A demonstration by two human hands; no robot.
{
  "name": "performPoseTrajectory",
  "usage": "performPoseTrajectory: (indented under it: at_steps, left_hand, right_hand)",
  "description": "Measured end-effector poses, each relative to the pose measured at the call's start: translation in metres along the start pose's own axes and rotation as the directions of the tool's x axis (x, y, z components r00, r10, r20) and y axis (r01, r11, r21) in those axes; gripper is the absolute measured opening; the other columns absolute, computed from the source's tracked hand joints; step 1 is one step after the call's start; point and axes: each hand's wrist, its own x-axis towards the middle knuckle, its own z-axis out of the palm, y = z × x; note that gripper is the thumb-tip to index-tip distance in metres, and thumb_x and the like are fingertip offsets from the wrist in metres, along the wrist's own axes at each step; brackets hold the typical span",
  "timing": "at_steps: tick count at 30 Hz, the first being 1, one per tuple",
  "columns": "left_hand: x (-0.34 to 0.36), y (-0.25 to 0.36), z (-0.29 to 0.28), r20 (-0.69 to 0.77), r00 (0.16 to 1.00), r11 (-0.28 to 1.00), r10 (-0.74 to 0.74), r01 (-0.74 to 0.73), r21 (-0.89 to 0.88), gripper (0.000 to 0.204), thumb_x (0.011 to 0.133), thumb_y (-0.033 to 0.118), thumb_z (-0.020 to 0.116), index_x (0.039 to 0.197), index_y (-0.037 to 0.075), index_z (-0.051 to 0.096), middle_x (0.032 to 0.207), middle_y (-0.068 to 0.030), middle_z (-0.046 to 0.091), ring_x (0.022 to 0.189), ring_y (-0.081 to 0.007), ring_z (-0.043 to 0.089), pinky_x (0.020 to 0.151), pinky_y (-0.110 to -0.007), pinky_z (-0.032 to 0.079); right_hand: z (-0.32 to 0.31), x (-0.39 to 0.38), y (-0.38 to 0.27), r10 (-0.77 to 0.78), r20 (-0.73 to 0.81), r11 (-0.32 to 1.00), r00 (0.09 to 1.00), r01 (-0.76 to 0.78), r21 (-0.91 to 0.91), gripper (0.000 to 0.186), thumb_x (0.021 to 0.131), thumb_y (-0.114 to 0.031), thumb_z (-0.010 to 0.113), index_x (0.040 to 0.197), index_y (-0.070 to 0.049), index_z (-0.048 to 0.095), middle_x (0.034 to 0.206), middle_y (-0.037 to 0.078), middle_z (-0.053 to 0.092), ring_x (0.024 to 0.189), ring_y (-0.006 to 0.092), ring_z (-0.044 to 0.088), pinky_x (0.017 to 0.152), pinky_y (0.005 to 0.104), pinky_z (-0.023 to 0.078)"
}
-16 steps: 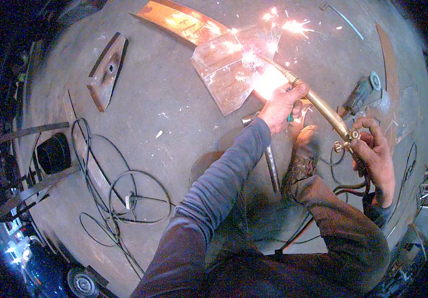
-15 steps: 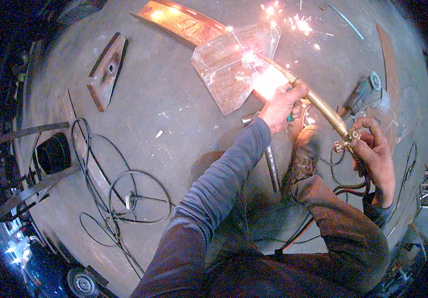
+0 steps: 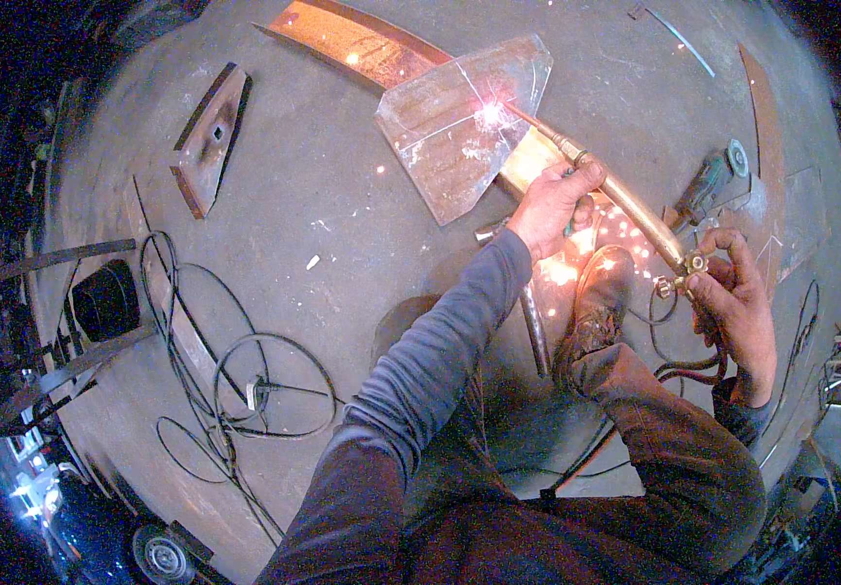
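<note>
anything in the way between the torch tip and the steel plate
Nothing visible. The left hand and right hand both hold the brass torch, and no object lies between its tip and the glowing spot on the steel plate; glare hides whether they touch.

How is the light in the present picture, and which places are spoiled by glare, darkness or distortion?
Head view: white-pink glare at the tip of the brass torch washes out a small spot on the steel plate; head view: orange sparks shine beside the boot; head view: the corners fall into grainy black, and the fisheye lens rounds the scene toward the rim.
</note>
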Motion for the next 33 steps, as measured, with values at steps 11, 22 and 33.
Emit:
performPoseTrajectory:
  at_steps: [11,22,33]
  left_hand:
    - [0.0,0.002,-0.001,0.029,1.0,1.0,-0.002,0.001,0.015,0.018,0.103,0.031,0.06,0.099,0.014,0.056,0.07,0.0048,0.046,0.053,-0.0059,0.04,0.049,-0.026,0.033]
    - [-0.001,-0.001,-0.003,-0.002,1.0,1.0,-0.01,0.01,-0.001,0.017,0.102,0.028,0.062,0.103,0.012,0.058,0.076,0.004,0.051,0.056,-0.0079,0.043,0.051,-0.027,0.036]
    - [-0.002,-0.003,-0.008,0.047,0.998,0.999,-0.043,0.044,-0.029,0.017,0.102,0.026,0.061,0.102,0.01,0.058,0.081,0.0019,0.053,0.055,-0.0072,0.043,0.049,-0.026,0.035]
  right_hand:
    - [-0.004,0.004,0.01,-0.012,0.02,1.0,1.0,0.012,0.021,0.034,0.094,-0.013,0.068,0.125,-0.017,0.055,0.085,0.0,0.066,0.056,0.006,0.052,0.044,0.0226,0.04]
    - [-0.007,0.004,0.012,0.006,0.026,1.0,1.0,-0.007,0.016,0.039,0.093,-0.016,0.07,0.13,-0.017,0.057,0.091,0.001,0.068,0.062,0.0058,0.055,0.048,0.0216,0.042]
    - [0.002,0.0,0.001,-0.013,0.005,1.0,1.0,0.013,0.015,0.03,0.094,-0.011,0.069,0.116,-0.014,0.049,0.079,0.001,0.063,0.05,0.0055,0.049,0.041,0.0217,0.035]
